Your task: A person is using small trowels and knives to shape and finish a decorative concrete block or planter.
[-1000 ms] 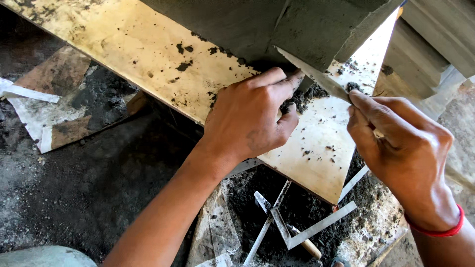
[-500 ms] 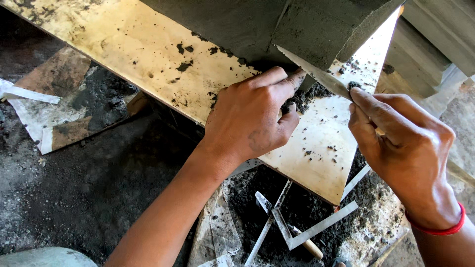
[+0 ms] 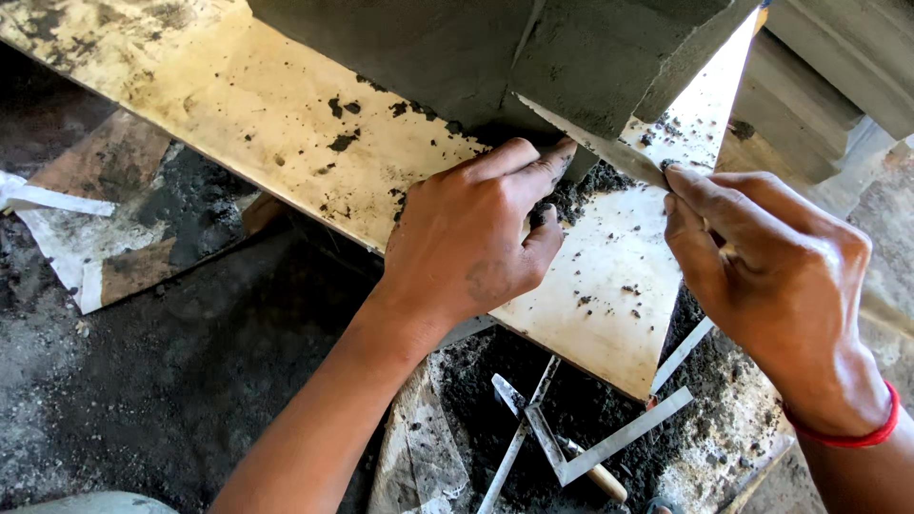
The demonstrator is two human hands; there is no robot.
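Looking down from the head camera, the left hand [image 3: 476, 243] lies palm down on a pale yellow board [image 3: 286, 124], fingers curled loosely, its forefinger stretched to the foot of a grey cement block [image 3: 495, 48]. It grips nothing that can be seen; the fingertips are partly lost in the dark shadow under the block, so whether they press the wet mortar [image 3: 581, 195] heaped there is hard to tell.

The right hand [image 3: 771, 276] is closed around the handle of a thin metal blade [image 3: 609, 152]. The handle is hidden inside the fist, and only the flat blade shows, slanting up and left along the bottom edge of the block, its tip touching or nearly touching the cement. A red band [image 3: 852, 433] circles that wrist, and the forearm is cut off by the frame's edge.

The block's top runs out of the picture, so its full shape cannot be made out. Dark crumbs speckle the board.

Below the board's corner, on dark soil, lie several crossed metal strips [image 3: 609, 443] and what looks like a wooden handle [image 3: 605, 481], half buried. At far left a scrap of brown and white sheet [image 3: 86, 238] rests on the ground.
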